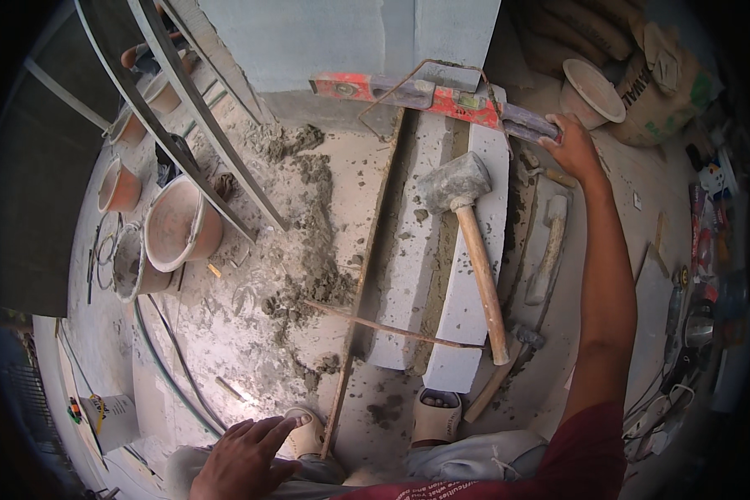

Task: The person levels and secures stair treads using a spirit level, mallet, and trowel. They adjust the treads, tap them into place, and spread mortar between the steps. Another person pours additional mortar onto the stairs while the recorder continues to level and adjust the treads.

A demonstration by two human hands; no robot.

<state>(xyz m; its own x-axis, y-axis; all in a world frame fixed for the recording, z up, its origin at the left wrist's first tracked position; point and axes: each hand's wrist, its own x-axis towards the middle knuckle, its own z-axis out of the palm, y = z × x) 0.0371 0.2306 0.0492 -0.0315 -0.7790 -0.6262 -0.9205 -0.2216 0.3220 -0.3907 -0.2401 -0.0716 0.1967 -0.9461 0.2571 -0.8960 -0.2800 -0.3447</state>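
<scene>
My right hand [571, 146] grips the end of a red and grey spirit level [467, 104], which lies crosswise at the far end of two long pale blocks [404, 233] with a mortar strip [440, 308] between them. A bent metal rod [425, 64] crosses the level. A large mallet [454, 185] with a wooden handle lies on the blocks, and a thin rod [392, 327] crosses their near part. My left hand [246, 454] is at the bottom, over my leg, holding nothing, its fingers apart.
Several buckets [183, 225] and slanted metal bars [162, 125] are at left, beside spilled mortar [308, 208] and hoses. A pale wall [325, 42] rises ahead. Sacks [658, 92] and a bucket sit upper right. More hammers and clutter lie right. Part of another person shows upper left.
</scene>
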